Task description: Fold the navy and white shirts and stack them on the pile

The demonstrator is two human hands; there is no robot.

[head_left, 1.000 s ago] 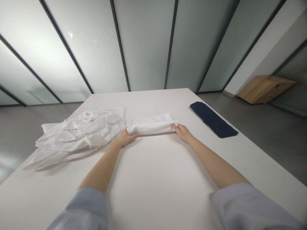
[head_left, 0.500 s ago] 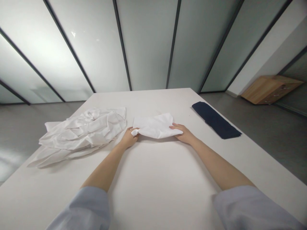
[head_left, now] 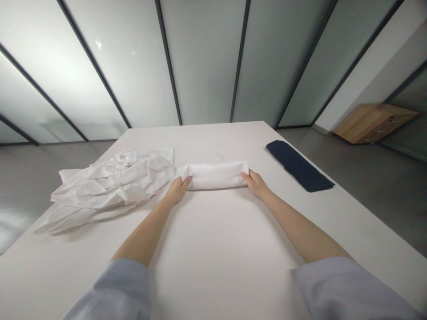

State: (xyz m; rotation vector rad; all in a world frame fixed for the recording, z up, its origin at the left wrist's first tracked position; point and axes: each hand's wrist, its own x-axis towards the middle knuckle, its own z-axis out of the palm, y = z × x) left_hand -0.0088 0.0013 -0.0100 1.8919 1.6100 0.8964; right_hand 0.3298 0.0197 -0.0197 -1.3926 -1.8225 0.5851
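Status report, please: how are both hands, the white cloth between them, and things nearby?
Left hand, right hand: each pinching one end. Folded white cloth: narrow band between them. Crumpled white fabric: beside left hand. Dark blue cloth: farther right.

Frosted glass panels (head_left: 207,62), divided by dark strips (head_left: 169,62), line the room behind the white bench (head_left: 220,240), glowing brightest toward the left. Grey floor (head_left: 383,178) shows on both sides, with a shiny patch at far left. A wooden cabinet (head_left: 363,124) stands at right, near a pale wall (head_left: 370,75).
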